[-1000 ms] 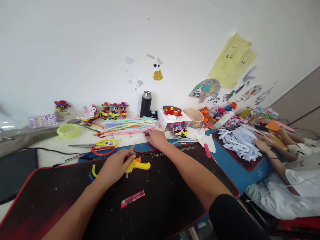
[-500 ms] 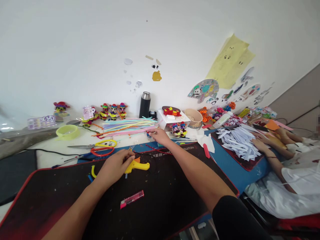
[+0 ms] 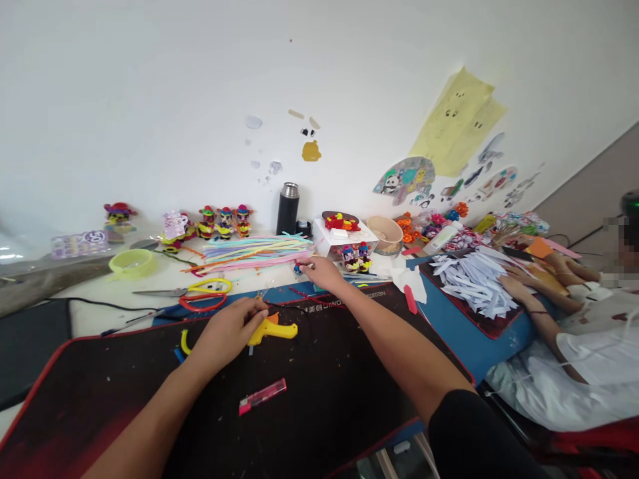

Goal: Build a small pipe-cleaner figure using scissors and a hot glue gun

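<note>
My left hand [image 3: 234, 327] is closed over the nozzle end of a yellow glue gun [image 3: 274, 331] lying on the black mat; what its fingertips pinch is too small to make out. Farther right, my right hand [image 3: 319, 271] pinches a small blue and red piece [image 3: 298, 268] by the mat's far edge. Just behind it lie pastel pipe cleaners [image 3: 254, 254]. Nearer to me a pink lighter-like item [image 3: 262, 396] rests on the mat [image 3: 309, 419]. Red-and-yellow-handled scissors [image 3: 202, 296] lie to the left.
Small pipe-cleaner figures [image 3: 224, 223] and a black thermos [image 3: 288, 209] stand along the wall. A white box [image 3: 324, 245] and a beige bowl [image 3: 384, 233] are behind my right hand. At the right, a person's hands [image 3: 514, 289] touch white paper strips [image 3: 472, 279].
The view has shifted slightly. Both my hands stay in nearly the same place and pose, and the person at the right shows more of the head at the frame's edge.
</note>
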`<state>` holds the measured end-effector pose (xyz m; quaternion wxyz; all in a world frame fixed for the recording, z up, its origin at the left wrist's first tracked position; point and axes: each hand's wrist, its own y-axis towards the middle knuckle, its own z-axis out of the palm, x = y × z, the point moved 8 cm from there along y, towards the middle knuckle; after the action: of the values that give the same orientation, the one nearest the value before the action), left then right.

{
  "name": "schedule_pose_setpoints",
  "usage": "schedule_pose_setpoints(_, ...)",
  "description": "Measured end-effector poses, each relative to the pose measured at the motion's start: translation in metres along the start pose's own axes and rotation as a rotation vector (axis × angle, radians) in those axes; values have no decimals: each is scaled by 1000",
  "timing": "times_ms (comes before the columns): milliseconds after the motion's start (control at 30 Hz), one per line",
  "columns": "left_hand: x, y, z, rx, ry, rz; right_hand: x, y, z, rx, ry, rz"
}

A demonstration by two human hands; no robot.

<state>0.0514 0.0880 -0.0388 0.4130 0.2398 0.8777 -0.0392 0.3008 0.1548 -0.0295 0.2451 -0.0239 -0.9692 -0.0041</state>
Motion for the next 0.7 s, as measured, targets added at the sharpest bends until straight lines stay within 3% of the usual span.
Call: schedule_pose_setpoints(700, 1, 1, 3, 16, 18, 8, -4, -6, -3, -61, 68, 8)
